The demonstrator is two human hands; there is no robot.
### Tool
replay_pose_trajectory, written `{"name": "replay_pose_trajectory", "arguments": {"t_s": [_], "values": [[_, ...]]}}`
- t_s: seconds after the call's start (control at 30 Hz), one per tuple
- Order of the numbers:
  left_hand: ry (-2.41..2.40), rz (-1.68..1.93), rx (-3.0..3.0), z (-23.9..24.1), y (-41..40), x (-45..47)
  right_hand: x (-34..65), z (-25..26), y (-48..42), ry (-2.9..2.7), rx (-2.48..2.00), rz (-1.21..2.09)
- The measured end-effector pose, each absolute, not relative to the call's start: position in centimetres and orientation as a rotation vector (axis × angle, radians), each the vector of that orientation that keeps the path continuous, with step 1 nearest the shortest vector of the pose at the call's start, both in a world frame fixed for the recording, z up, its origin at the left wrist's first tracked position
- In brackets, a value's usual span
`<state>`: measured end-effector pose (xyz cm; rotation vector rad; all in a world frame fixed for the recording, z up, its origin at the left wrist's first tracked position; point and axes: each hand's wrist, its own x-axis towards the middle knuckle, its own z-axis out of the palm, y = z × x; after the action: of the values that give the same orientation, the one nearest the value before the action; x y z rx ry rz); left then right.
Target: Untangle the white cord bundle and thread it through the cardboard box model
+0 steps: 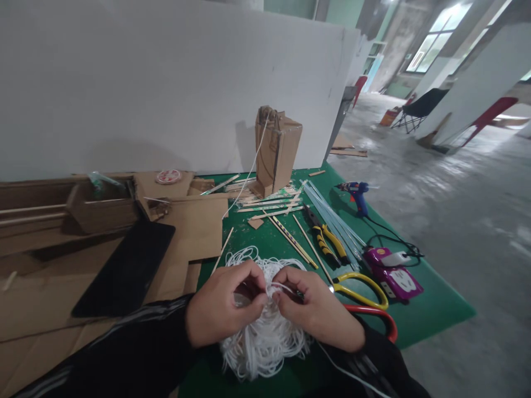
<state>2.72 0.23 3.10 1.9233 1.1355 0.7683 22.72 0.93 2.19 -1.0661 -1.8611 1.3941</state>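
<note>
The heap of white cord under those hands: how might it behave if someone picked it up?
The white cord would probably flop and sag, since its thin strands curl in loose loops. Lifted by one strand, it may snag or tangle, because the loops cross over each other. It seems unlikely to roll, lying as a shapeless heap.

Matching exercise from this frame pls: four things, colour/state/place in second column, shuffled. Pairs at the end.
Column 1
1. cord
2. glue gun
3. pliers
4. cardboard box

Column 2
A. yellow and black handles
B. standing upright among thin sticks
C. white, heaped beneath the left hand and right hand
D. blue body, with a cable

Pairs: 1-C, 2-D, 3-A, 4-B
</note>
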Motion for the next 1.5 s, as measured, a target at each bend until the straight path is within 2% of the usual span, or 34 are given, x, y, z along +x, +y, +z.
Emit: {"name": "replay_pose_trajectory", "arguments": {"t_s": [0.77,0.9,1.0,1.17,1.5], "values": [[1.096,0.715,1.615,2.6,0.3,2.8,22.8,1.9,0.9,-1.950,-1.071,1.385],[1.131,0.738,1.664,2.6,0.1,2.9,22.8,1.5,0.6,-1.834,-1.049,1.406],[1.159,0.736,1.717,2.5,0.1,2.9,23.0,1.3,0.1,-1.775,-1.000,1.227],[1.187,0.748,1.794,2.2,0.1,2.9,23.1,2.0,-0.2,-2.135,-0.940,0.801],[1.151,0.697,1.825,2.3,0.0,3.1,22.6,2.6,-0.3,-2.189,-1.089,0.740]]}}
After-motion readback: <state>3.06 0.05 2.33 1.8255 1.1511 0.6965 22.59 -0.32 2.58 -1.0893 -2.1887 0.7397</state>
